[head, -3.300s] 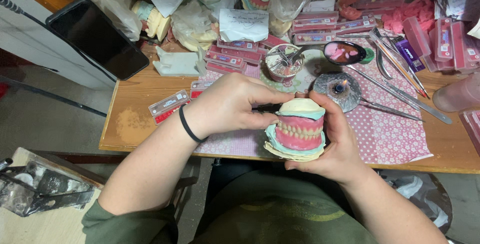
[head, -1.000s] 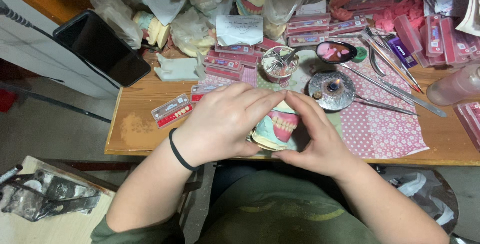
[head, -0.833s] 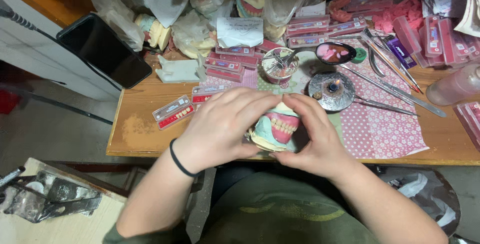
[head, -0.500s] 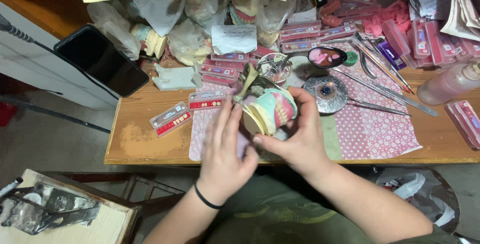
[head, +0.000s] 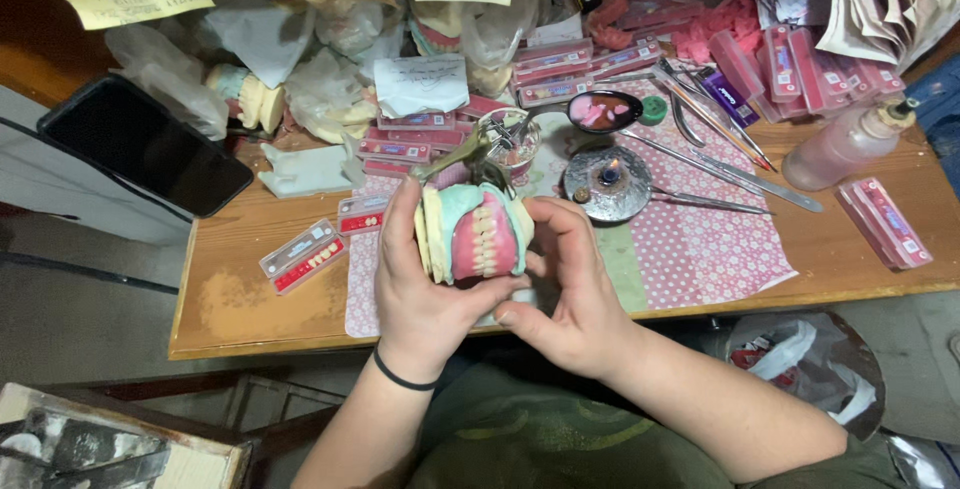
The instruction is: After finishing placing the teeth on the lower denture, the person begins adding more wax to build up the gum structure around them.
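The wooden worktop (head: 250, 299) is scuffed and crowded, with a pink patterned cloth (head: 700, 249) under the work area and a black phone (head: 145, 144) off to one side. Just above the near edge, both hands hold a denture model (head: 475, 234) turned on its side. Far as I can tell the teeth are already set in rows in glossy pink wax on chalky cream and mint plaster bases, so it looks late-stage, maybe checking the fit. The left hand (head: 420, 289) wraps the plaster side, fingers curled. The right hand (head: 570, 289) pinches the other edge. A small round metal burner (head: 605, 181) shows a tiny flame, steel instruments (head: 720, 164) lying beside it.
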